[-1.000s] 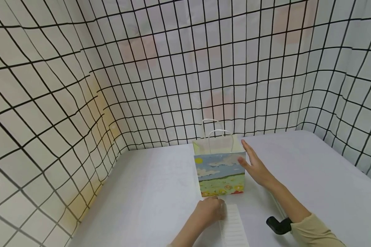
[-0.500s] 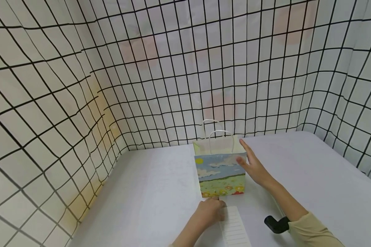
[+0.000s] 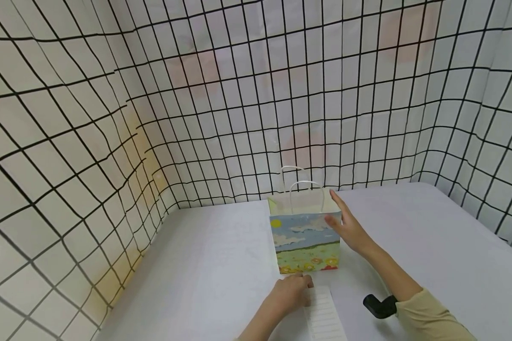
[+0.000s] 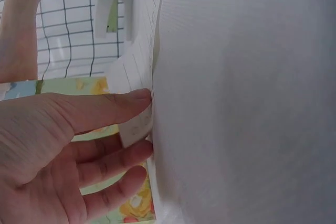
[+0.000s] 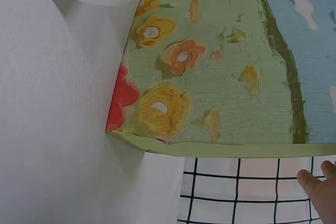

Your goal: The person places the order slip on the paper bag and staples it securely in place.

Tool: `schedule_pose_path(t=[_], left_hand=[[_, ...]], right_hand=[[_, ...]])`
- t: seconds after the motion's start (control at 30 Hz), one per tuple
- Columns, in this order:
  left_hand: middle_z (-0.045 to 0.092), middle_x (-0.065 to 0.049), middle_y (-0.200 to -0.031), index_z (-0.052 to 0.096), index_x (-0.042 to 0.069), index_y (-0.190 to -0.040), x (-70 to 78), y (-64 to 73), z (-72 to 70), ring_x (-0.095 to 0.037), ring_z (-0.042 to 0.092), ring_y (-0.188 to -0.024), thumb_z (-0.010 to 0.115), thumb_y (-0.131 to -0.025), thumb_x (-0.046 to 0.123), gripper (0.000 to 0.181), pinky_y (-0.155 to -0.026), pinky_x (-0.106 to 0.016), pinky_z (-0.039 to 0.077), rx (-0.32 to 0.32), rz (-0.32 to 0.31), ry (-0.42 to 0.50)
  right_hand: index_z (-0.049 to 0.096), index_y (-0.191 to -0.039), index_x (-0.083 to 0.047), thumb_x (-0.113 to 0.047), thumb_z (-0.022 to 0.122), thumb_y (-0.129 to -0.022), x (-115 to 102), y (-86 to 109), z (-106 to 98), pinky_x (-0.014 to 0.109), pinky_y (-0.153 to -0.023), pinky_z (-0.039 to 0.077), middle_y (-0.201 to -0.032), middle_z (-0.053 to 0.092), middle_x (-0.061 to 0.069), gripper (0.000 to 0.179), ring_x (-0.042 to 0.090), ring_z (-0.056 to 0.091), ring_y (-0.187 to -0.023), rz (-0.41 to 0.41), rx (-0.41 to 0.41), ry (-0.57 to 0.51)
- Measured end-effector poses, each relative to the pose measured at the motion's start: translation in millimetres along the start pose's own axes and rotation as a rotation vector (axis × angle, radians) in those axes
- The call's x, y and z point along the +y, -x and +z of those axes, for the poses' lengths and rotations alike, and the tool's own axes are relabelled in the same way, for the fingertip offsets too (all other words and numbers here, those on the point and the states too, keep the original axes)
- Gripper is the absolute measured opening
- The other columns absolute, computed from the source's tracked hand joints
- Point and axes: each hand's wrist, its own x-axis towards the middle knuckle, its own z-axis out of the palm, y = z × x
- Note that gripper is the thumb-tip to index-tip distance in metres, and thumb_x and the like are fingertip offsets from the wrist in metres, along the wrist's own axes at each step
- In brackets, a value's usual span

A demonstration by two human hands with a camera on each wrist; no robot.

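the left hand (image 3: 290, 291) pinches a long white lined paper strip (image 3: 324, 312). just left of the right hand (image 3: 352, 231), its fingers straightened, stands a boxy blue-and-green flowered paper bag (image 3: 305, 241).

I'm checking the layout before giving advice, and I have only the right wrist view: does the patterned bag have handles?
Observer: Yes. In the head view, two white handles rise above the opening of the bag.
Operator: What is the left grip doing?
Observer: In the left wrist view, it pinches the white paper strip near its end.
Operator: And where along the bag is the right grip?
Observer: In the head view, it is beside the bag's upper part; whether it presses there, I cannot tell.
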Motion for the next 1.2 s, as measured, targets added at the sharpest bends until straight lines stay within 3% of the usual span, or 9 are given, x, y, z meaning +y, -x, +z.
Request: schedule_pose_path(t=[0.2, 0.5, 0.87, 1.07, 1.2], left_hand=[[0.066, 0.012, -0.089, 0.062, 0.025, -0.096, -0.4, 0.0, -0.9, -0.007, 0.06, -0.075, 0.075, -0.072, 0.02, 0.028, -0.06, -0.028, 0.043, -0.015, -0.007, 0.048], [0.067, 0.012, -0.091, 0.065, 0.024, -0.098, -6.2, -3.2, 2.6, -0.004, 0.061, -0.08, 0.066, -0.077, 0.01, 0.026, -0.063, -0.023, 0.045, -0.003, 0.039, 0.118], [0.068, 0.007, -0.093, 0.069, 0.018, -0.096, -6.5, -4.7, -2.4, -0.005, 0.063, -0.085, 0.062, -0.081, 0.006, 0.021, -0.067, -0.018, 0.047, 0.134, 0.093, 0.19], [0.067, 0.005, -0.093, 0.07, 0.016, -0.098, -6.8, -3.5, -9.9, -0.005, 0.062, -0.083, 0.064, -0.082, 0.009, 0.018, -0.066, -0.016, 0.047, 0.158, 0.082, 0.243], [0.066, 0.003, -0.093, 0.069, 0.014, -0.1, -8.3, -1.9, -17.5, -0.005, 0.061, -0.079, 0.064, -0.082, 0.009, 0.019, -0.064, -0.016, 0.046, 0.169, 0.08, 0.293]], right_hand=[[0.001, -0.146, -0.027, -0.036, 0.047, -0.093, -4.5, -0.9, -1.0, 0.07, -0.099, 0.009, -0.154, 0.0, 0.011, 0.071, 0.041, 0.0, -0.139, -0.008, 0.002, -0.01], [-0.002, -0.146, -0.032, -0.035, 0.049, -0.093, 1.1, -5.0, -0.4, 0.071, -0.098, 0.011, -0.154, 0.001, 0.008, 0.074, 0.04, 0.001, -0.139, 0.007, 0.005, 0.003], [-0.001, -0.146, -0.028, -0.029, 0.051, -0.093, -2.8, -7.6, 1.0, 0.068, -0.098, 0.018, -0.153, 0.006, 0.014, 0.075, 0.039, 0.006, -0.139, -0.028, 0.011, -0.021], [0.001, -0.147, -0.024, -0.027, 0.051, -0.093, -4.7, -8.4, 1.9, 0.064, -0.096, 0.029, -0.152, 0.008, 0.016, 0.074, 0.038, 0.01, -0.138, -0.034, 0.021, -0.02], [0.002, -0.147, -0.02, -0.029, 0.051, -0.093, -4.9, -9.3, 2.0, 0.064, -0.096, 0.03, -0.151, 0.01, 0.019, 0.073, 0.039, 0.013, -0.137, -0.035, 0.03, -0.018]])
